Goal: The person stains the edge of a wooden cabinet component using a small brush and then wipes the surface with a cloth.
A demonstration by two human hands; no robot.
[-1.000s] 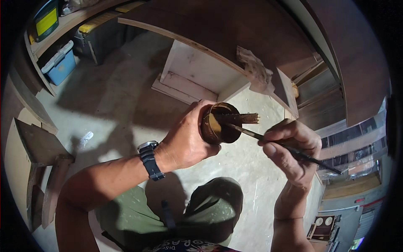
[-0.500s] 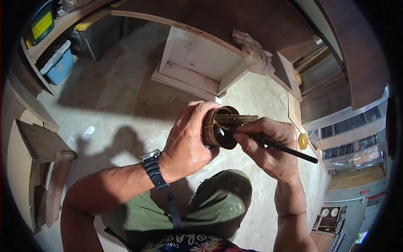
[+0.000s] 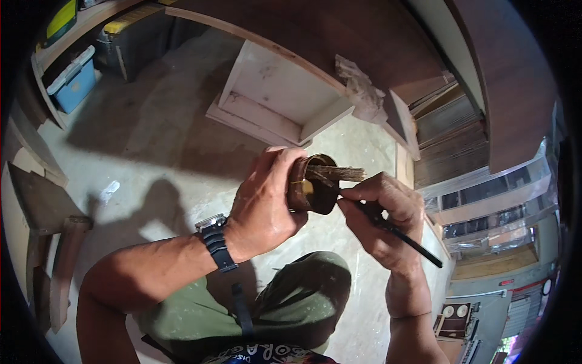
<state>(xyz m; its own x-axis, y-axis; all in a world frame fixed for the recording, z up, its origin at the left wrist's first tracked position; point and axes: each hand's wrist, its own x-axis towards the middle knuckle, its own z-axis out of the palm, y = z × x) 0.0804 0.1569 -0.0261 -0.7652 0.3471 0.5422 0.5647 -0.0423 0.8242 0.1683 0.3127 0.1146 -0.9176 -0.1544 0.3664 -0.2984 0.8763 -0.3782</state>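
Note:
My left hand, wearing a black-strapped watch, is wrapped round the left side of a small brown-stained can tilted with its mouth to the right. A rough, flat wooden stick juts out of the can to the right. My right hand is closed on a slim black-handled brush, pinched near its front end, its tip inside the can; the bristles are hidden there. My green-trousered knees are below both hands.
A white open wooden box lies ahead on the concrete floor, under a brown board with crumpled plastic. A blue bin sits upper left, wooden pieces at left, plastic-wrapped panels at right.
Compared with a second ago, my right hand has moved left and in toward the can, taking the brush deeper in. The can sits slightly lower, still in my left hand.

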